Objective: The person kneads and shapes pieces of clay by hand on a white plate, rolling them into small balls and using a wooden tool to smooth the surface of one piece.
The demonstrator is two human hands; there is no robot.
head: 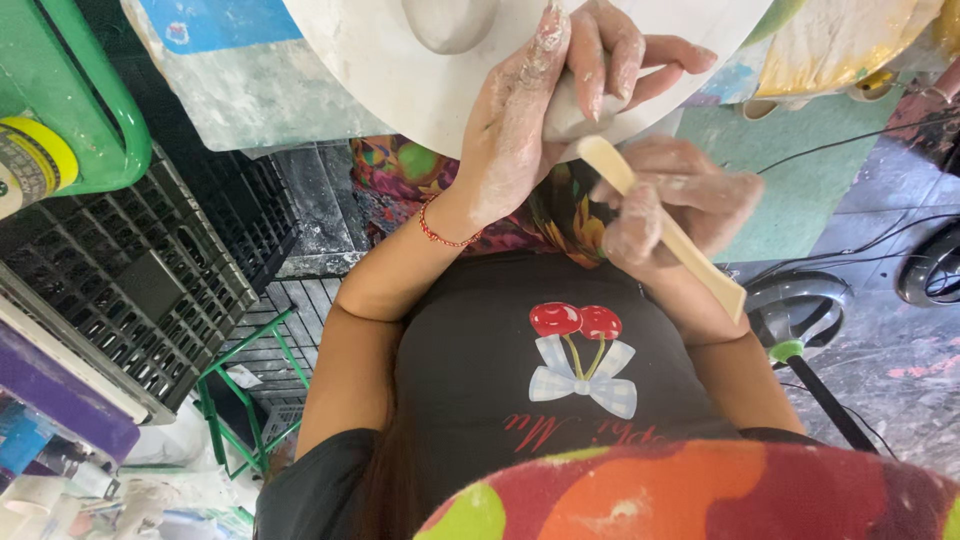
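A round white board [400,90] fills twelve o'clock, with black crates [150,270] at nine. Below its rim, the left hand [530,120] wraps a pale clay lump [570,112]. At three o'clock the right hand [680,200] pinches a wooden modelling stick [665,228], its tip beside the lump.

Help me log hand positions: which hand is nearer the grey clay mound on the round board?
Left. The left hand, gripping a clay piece, sits beside the grey clay mound; the right hand, holding a wooden modelling tool, is farther, past the edge of the round board.
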